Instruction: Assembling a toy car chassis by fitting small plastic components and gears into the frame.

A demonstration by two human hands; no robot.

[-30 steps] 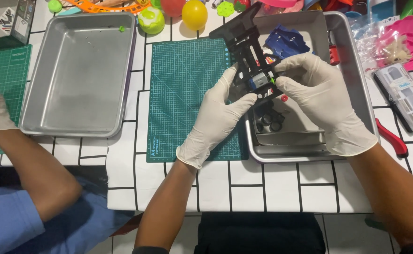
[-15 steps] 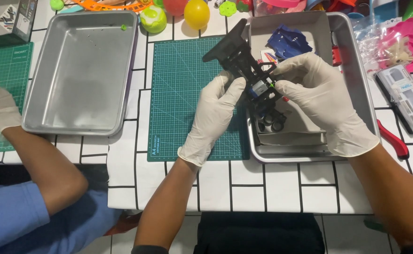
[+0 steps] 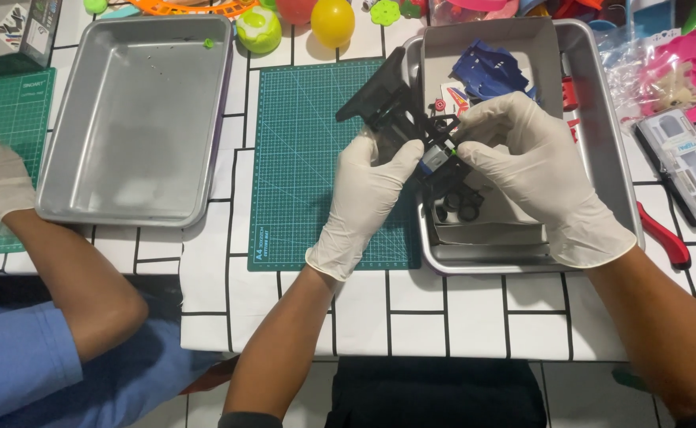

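A white table (image 3: 443,309) with black grid lines fills the view; below its near edge, dark floor (image 3: 435,392) shows.

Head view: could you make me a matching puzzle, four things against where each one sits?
Things:
1. black toy frame
2. empty metal tray
3. yellow ball
4. red-handled tool

Places:
A. far edge of the table, above the green mat
B. right of the right-hand tray
C. held in both gloved hands, left hand and right hand
D. left of the green mat

Pairs: 1-C, 2-D, 3-A, 4-B
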